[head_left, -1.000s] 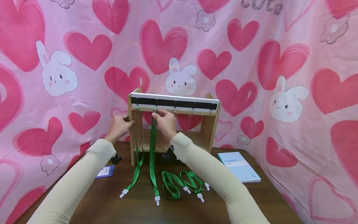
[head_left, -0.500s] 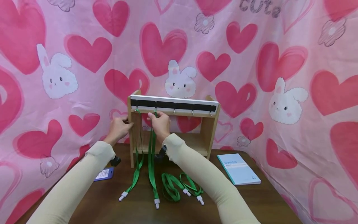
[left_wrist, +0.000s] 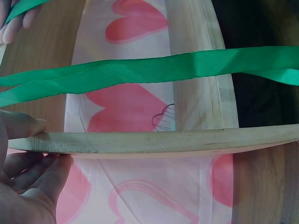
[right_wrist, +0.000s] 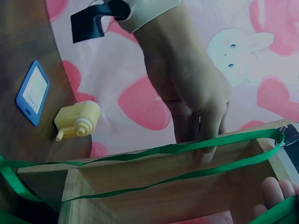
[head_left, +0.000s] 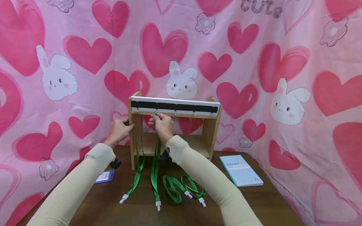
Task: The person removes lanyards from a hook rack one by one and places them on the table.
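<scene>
My left hand (head_left: 120,129) grips the left side panel of a small wooden shelf (head_left: 214,135), thumb on one face and fingers on the other, as the left wrist view shows. With bent fingers, my right hand (head_left: 164,125) pinches a green lanyard (head_left: 155,177) just under the second hook from the left. Its white clip (head_left: 158,205) lies on the table. From the first hook hangs another green lanyard (head_left: 137,177), its loop round the hook in the right wrist view. The other hooks on the black-and-white strip (head_left: 183,106) carry nothing.
Two coiled green lanyards (head_left: 173,192) with white clips lie before the shelf. A blue-white book (head_left: 241,171) is at the right. A blue card holder (head_left: 104,176) lies at the left, and the right wrist view shows a yellow bottle (right_wrist: 77,119) near it.
My right hand has shifted slightly left under the second hook, and the strap below it has swung a little right. The left hand keeps its grip on the panel.
</scene>
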Demonstrator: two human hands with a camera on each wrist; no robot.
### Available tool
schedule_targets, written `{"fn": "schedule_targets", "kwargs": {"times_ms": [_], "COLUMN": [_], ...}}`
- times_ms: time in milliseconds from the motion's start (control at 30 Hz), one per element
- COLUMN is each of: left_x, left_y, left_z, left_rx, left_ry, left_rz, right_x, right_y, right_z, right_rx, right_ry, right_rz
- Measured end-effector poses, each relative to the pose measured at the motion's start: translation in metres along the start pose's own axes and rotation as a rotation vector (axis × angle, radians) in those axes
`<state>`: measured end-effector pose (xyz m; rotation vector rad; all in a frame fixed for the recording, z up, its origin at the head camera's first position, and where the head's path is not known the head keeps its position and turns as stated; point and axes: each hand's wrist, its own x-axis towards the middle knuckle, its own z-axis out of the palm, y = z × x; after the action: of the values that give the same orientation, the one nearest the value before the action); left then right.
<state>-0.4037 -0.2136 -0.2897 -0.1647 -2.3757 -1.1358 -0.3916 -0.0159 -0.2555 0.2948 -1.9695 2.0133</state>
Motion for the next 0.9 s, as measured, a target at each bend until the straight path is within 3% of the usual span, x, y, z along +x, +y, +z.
{"fn": "schedule_targets", "kwargs": {"times_ms": [300,533,733,900], "left_x": [0.0,0.0,-0.001,-0.001], "left_y": [-0.002,-0.003,-0.001,-0.001], "left_z": [0.002,0.002,0.002,0.001], "left_rx": [0.017,0.007,0.02,0.02], "left_ry": [0.017,0.014,0.022,0.004], "left_rz": [0.014,0.016,0.02,0.021], "right_x": [-0.001,-0.005,-0.015,-0.028], "right_y": [-0.002,-0.006,-0.004,-0.003], "right_z": [-0.007,-0.009,-0.008,-0.009], "right_rx": [0.076,0.065,0.087,0.164], "right_ry": [-0.074,-0.084,-0.132,-0.209], "right_rz": [0.053,0.057,0.021,0.064]}}
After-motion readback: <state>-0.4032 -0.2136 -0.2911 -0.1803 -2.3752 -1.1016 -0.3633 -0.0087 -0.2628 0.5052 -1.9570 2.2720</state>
